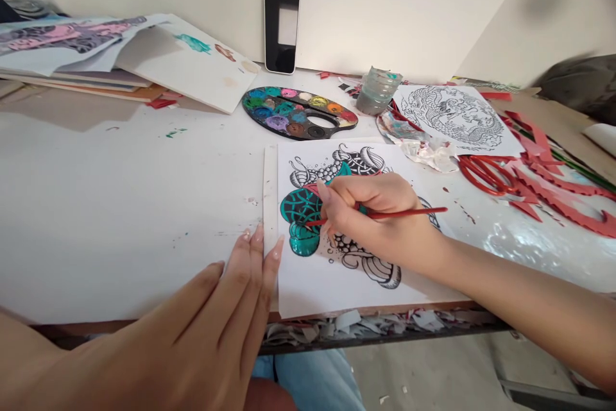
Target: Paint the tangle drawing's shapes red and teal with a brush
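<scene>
My right hand (373, 212) pinches a thin red paintbrush (409, 212), its tip on the teal-painted part of a black-and-white patterned drawing (337, 270) lying near the table's front edge. My left hand (226, 308) lies flat with fingers stretched out, fingertips pressing the sheet's left edge and the white table (120, 206). Behind the drawing sits a dark oval palette (298, 113) with several paint colours.
A phone (282, 23) leans upright on the back wall. A cup of cloudy water (378, 90) stands beside a dragon line drawing (455, 116). Red scissors (486, 174) and red paper scraps (568, 193) lie at right. Stacked painted sheets (96, 52) fill the back left.
</scene>
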A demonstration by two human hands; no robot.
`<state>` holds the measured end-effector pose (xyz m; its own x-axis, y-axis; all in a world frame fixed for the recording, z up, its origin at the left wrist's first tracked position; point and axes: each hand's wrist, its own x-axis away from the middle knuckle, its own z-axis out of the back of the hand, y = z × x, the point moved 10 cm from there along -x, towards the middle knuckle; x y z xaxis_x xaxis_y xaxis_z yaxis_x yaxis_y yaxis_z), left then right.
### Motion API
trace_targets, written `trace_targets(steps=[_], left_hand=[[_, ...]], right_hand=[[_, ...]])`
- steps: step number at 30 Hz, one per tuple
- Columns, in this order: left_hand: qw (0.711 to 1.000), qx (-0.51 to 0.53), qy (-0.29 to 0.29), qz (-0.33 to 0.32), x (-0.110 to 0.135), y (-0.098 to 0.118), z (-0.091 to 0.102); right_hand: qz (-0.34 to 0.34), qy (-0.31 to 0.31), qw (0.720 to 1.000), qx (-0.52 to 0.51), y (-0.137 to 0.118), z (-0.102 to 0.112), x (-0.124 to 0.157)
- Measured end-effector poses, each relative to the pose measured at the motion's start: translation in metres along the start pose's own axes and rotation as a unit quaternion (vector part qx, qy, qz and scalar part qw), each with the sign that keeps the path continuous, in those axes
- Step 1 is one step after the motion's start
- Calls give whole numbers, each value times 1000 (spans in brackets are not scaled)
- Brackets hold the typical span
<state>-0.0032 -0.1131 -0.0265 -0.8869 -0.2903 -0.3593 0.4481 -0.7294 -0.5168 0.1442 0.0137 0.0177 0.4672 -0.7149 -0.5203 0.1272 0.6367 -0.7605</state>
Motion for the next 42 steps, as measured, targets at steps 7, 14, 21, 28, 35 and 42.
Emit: trace_targets(steps=[7, 14, 21, 28, 35, 42], left_hand=[[1000, -13, -19, -14, -7, -1, 3], [1000, -21, -15, -12, -6, 0, 1], [1000, -20, 6, -15, -8, 0, 3], [998, -34, -40, -27, -13, -1, 6], [999, -25, -38, -16, -8, -1, 2], [998, -39, -44, -16, -10, -1, 3]], right_hand=[[2, -8, 1000, 7, -1, 0, -1], [0, -13, 1000, 5, -1, -1, -1], [-15, -10, 1000, 4, -2, 0, -3], [-27, -7, 999, 29, 0, 2, -1], [-38, -8, 999, 31, 2, 2, -2], [-18, -17, 1000, 8, -2, 1, -2]])
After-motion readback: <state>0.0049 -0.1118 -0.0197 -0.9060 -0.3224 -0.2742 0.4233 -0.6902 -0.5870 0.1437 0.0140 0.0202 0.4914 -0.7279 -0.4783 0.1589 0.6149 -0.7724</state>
